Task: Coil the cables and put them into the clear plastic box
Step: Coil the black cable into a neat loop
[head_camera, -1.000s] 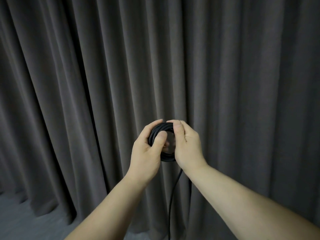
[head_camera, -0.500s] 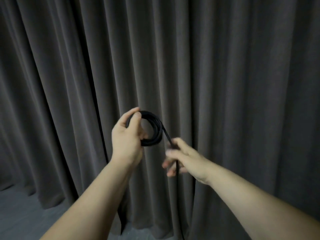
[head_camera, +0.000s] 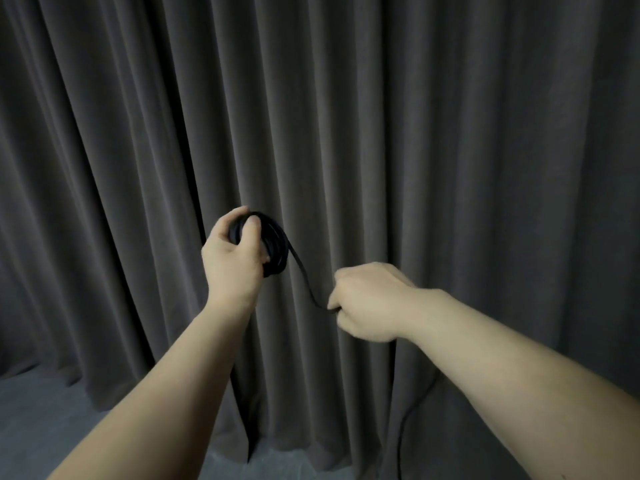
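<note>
Left hand (head_camera: 231, 258) up front w/ coiled cable (head_camera: 273, 245) in it, coil on hand's right side. Loose strand (head_camera: 301, 271) runs down-right from coil to right hand (head_camera: 370, 301), which sits lower, right of coil, apart from left hand. Curtain (head_camera: 450, 150) behind both; floor (head_camera: 31, 420) below, at curtain's foot.

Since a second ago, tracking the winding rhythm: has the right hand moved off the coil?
Yes. The right hand has swung right and down from the coil across the curtain folds, gripping the loose cable strand; the left hand holds the coil.
</note>
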A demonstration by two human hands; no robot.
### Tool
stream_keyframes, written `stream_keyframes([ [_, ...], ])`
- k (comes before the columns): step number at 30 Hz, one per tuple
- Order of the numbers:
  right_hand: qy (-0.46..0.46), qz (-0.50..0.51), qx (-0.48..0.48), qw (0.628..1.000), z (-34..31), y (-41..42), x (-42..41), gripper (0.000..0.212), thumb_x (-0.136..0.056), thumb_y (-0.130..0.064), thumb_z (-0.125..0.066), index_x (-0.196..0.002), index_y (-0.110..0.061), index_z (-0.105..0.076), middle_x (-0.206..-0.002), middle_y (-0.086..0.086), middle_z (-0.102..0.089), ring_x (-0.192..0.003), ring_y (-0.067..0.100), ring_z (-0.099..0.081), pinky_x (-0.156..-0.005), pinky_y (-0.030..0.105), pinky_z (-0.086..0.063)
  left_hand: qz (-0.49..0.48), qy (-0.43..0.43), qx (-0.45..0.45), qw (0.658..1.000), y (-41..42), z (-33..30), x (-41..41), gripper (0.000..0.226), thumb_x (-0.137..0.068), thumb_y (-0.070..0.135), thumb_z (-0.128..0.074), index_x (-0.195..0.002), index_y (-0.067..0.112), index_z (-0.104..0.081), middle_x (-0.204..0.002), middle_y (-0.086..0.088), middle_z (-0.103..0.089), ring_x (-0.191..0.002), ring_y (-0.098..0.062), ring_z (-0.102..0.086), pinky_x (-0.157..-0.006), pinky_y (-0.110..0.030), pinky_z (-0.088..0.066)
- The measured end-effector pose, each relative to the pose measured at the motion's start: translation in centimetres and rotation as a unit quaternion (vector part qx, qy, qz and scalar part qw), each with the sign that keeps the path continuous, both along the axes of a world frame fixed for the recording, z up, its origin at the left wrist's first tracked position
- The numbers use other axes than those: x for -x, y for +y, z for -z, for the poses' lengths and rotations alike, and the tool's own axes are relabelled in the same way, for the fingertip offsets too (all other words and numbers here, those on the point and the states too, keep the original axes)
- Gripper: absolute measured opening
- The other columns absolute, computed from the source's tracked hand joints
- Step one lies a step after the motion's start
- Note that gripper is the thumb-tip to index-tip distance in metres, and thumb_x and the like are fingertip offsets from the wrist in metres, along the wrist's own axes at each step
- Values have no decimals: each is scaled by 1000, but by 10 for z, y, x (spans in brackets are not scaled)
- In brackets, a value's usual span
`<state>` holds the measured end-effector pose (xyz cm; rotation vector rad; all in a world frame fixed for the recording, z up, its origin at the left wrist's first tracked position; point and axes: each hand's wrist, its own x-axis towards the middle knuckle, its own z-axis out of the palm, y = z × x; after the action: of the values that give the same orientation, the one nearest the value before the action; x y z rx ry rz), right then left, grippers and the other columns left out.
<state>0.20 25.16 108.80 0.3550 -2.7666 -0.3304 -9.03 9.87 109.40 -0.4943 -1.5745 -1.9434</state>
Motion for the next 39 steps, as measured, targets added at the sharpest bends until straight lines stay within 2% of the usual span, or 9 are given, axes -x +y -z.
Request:
stream_keyframes([
  [4,-14,-113,122,986,-27,-15,-14,33,-85,-19,-50,-109,-26,-72,-98,-8,-67,-84,3,-53,-79,18,-41,17,14,77,997,4,9,-6,18,-94,21,-59,-111,25,-64,-90,-5,-65,-59,-4,-59,-54,-15,-47],
  [8,18,-190,353,916,-40,-10,-12,24,-82,-6,-61,-95,-19,-77,-76,-14,-67,-72,-4,-61,-75,9,-45,133,-23,89,987,11,19,-12,15,-93,22,-63,-104,29,-69,-86,-6,-71,-70,-16,-66,-72,-33,-55],
  [13,81,-175,554,810,-22,4,5,11,-78,-10,-74,-79,-18,-66,-75,-8,-66,-73,5,-62,-78,28,-51,255,-36,51,965,27,19,-27,33,-96,40,-51,-112,14,-66,-70,-7,-62,-51,-14,-48,-58,-28,-43],
  [16,100,-155,592,784,-14,8,9,21,-75,-15,-78,-74,-14,-58,-71,-5,-61,-69,9,-57,-75,36,-51,270,-59,42,960,34,20,-35,45,-104,41,-35,-112,9,-66,-55,0,-51,-47,-13,-43,-52,-25,-38],
  [20,117,-143,611,770,-11,11,9,30,-73,-17,-81,-72,-8,-52,-60,-10,-52,-59,6,-49,-60,26,-43,322,-105,-3,941,39,20,-43,52,-104,42,-31,-110,6,-68,-53,-2,-47,-44,-12,-40,-55,-28,-35],
  [25,100,-110,642,752,-10,14,6,38,-72,-23,-82,-67,-14,-46,-50,-3,-40,-40,10,-37,-40,23,-34,313,-29,66,947,39,23,-42,32,-85,36,-61,-107,14,-66,-51,4,-42,-45,-10,-38,-55,-27,-38],
  [28,13,-116,663,739,-11,21,1,25,-81,-12,-74,-74,-11,-50,-49,-3,-45,-40,10,-40,-41,23,-38,283,-3,106,953,36,29,-39,33,-78,37,-66,-107,22,-68,-48,5,-43,-44,-10,-38,-57,-31,-38],
  [31,-119,-142,724,665,-16,34,-7,17,-87,8,-57,-88,-9,-56,-64,5,-57,-50,12,-48,-47,24,-45,269,-5,86,959,31,32,-32,26,-76,39,-68,-100,31,-71,-48,6,-43,-46,-10,-37,-58,-31,-36],
  [39,92,-134,700,695,-21,35,3,22,-83,9,-59,-75,-11,-65,-67,9,-64,-58,12,-55,-51,17,-45,301,22,126,945,32,32,-35,27,-77,44,-63,-102,39,-70,-50,4,-42,-48,-12,-38,-64,-37,-36],
])
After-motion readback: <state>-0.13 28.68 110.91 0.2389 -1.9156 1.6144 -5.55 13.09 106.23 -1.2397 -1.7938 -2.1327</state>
